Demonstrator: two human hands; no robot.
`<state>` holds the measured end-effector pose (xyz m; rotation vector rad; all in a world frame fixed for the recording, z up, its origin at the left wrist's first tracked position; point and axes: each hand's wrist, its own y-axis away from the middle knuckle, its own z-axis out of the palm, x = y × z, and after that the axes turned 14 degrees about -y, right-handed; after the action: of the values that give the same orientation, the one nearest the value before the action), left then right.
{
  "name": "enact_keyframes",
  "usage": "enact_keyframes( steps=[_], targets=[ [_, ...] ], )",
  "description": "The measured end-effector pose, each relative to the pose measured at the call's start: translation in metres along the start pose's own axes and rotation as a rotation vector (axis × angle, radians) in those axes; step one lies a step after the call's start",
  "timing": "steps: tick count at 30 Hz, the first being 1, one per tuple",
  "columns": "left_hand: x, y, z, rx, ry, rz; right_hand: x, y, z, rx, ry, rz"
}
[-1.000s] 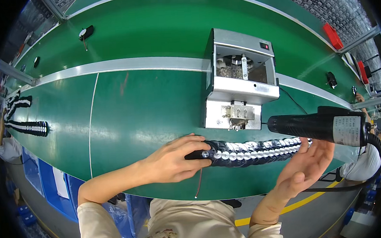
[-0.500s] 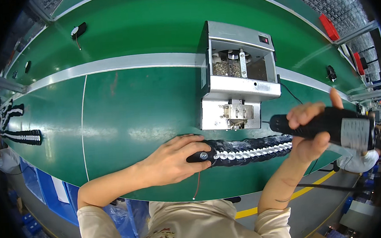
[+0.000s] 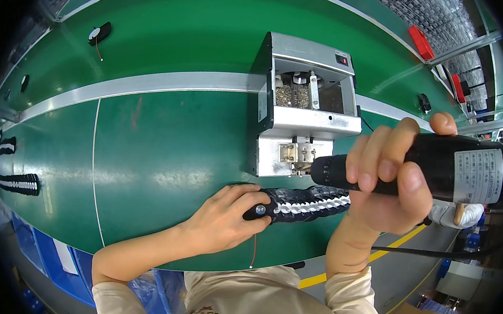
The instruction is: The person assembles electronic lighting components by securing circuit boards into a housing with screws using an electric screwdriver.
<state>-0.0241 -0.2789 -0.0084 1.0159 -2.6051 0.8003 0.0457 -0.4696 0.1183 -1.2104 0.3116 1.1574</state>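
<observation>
My left hand lies over the left end of a long row of stacked black parts with a white-silver strip along the top. Its thumb and fingers close round the endmost black part, from which a thin red wire hangs toward the bench edge. In my right hand is a black corded electric screwdriver, held nearly level with its nose pointing left. That nose overlaps the front outlet of a silver screw feeder; its bit is hidden, so I cannot tell whether they touch.
On the green bench, more black part rows lie far left. Beyond the metal rail sits a small black part with a wire. Blue bins stand below the left edge. The screwdriver's cord loops at right, near another person's white sleeve.
My right hand has brought the screwdriver leftward, to the front of the screw feeder. My left hand keeps its grip on the row's end. The whole view has shifted slightly.
</observation>
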Motion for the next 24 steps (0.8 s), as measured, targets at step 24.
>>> enact_keyframes(
  steps=[24],
  targets=[
    [-0.005,0.01,0.006,0.004,0.048,-0.006,0.002,0.051,0.01,0.035,-0.139,0.132]
  ],
)
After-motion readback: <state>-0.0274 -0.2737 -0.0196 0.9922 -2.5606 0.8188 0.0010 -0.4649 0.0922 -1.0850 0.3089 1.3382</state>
